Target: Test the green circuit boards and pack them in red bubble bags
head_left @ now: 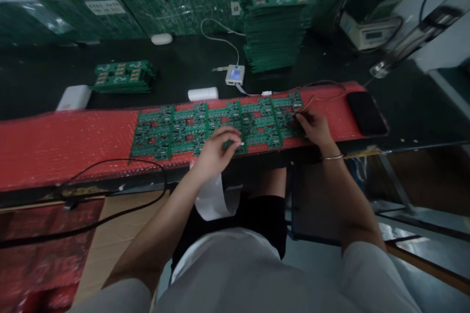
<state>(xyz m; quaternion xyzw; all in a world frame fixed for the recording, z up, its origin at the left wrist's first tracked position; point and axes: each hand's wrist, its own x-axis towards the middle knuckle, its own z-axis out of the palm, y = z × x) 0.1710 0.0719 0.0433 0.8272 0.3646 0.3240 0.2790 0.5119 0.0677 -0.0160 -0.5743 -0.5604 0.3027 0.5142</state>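
A row of green circuit boards (189, 129) lies on a red bubble-wrap sheet (66, 144) along the table's front. My left hand (216, 151) hovers over the near edge of the middle boards. Its thumb and forefinger pinch a tiny white piece (241, 144), too small to identify. At the right end of the row, the fingers of my right hand (316, 127) are closed on the end of a thin wire lead (307, 103), at the last board. The exact tip of the lead is hidden by the fingers. A white paper strip (213, 198) hangs below my left wrist.
Behind the boards stands a small white device with a lit screen (235, 75), with cables attached. Stacked boards rise at the back (273, 32) and at left (123, 77). A black phone (367, 113) lies at right. A black cable (147, 204) loops across the front edge.
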